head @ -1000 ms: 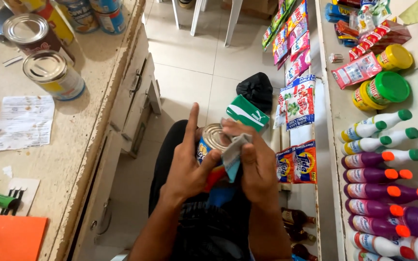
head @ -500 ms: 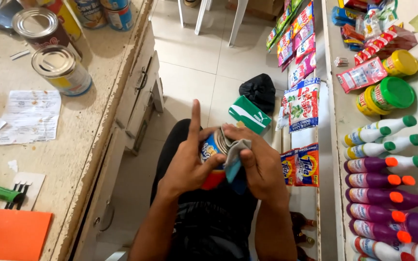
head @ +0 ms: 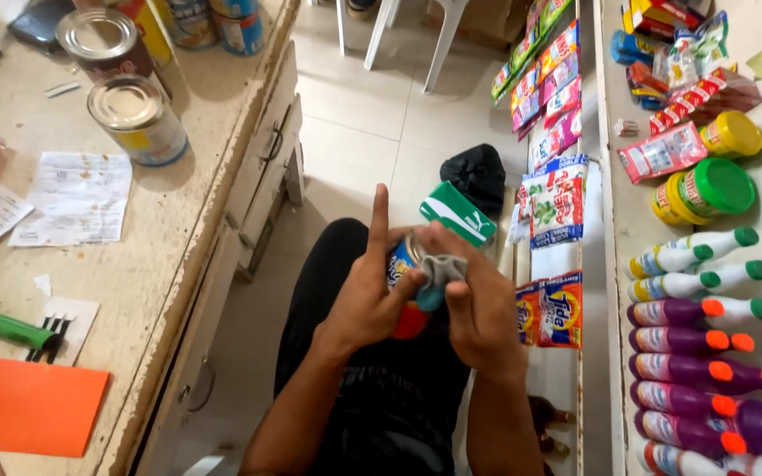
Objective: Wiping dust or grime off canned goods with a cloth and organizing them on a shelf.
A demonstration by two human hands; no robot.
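My left hand (head: 365, 300) grips a tin can (head: 404, 273) with a blue, yellow and red label over my lap, its index finger pointing up. My right hand (head: 478, 304) presses a grey cloth (head: 441, 269) against the top of the can. My legs in dark trousers lie below both hands. Past the hands a green and white slipper (head: 457, 211) shows on my foot.
A worn counter (head: 143, 264) at the left carries two large tins (head: 138, 119), papers (head: 77, 198), a green-handled tool (head: 6, 326) and an orange sheet (head: 28, 405). Shelves at the right hold rows of bottles (head: 707, 353), jars (head: 707, 189) and hanging sachets (head: 553, 211). A white chair (head: 399, 26) stands on the tiled floor.
The right hand has shifted the cloth over the top of the can, which now sits lower between the hands. The view has tilted slightly toward the counter.
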